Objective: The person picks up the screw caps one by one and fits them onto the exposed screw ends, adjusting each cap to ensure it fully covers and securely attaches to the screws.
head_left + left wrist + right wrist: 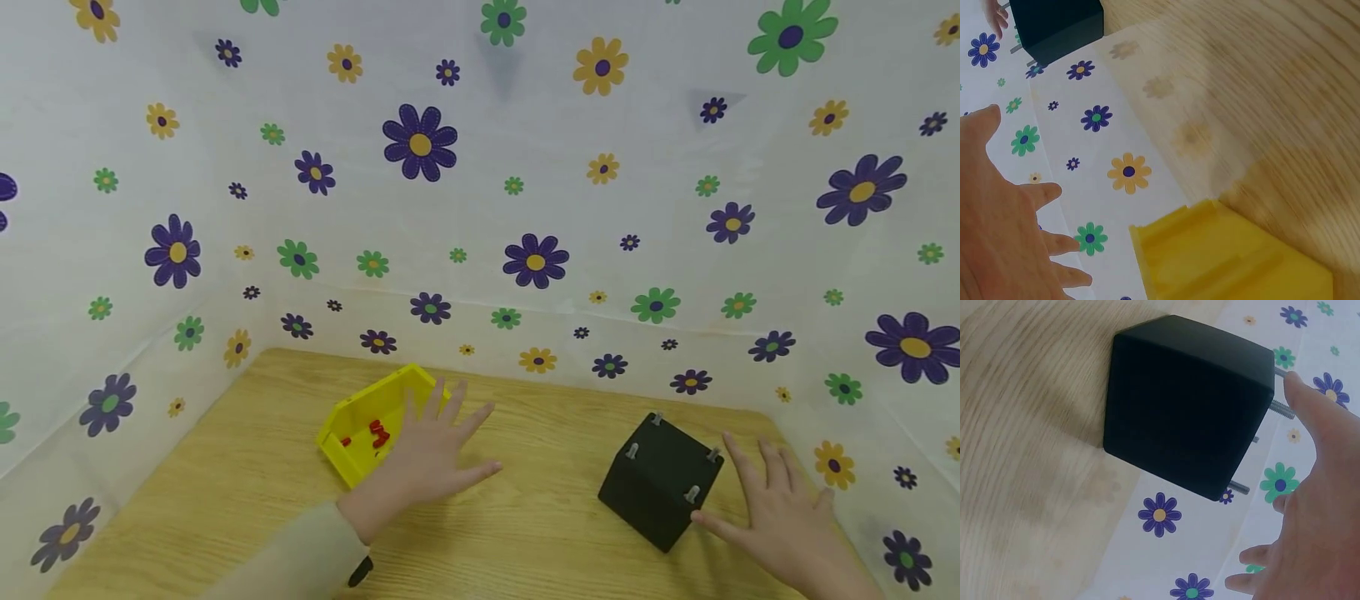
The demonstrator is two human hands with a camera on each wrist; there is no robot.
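My left hand, fingers spread, hovers over the right part of a yellow tray and hides some of it. Inside the tray lie several small red pieces. On the right stands a black block with threaded metal studs sticking up from its top corners. My right hand is just to the right of that block, its fingers spread and its thumb close to one stud. Neither hand holds anything.
Both things stand on a light wooden table. White sheeting with printed flowers encloses the table at the back and both sides. A small dark object shows below the left sleeve.
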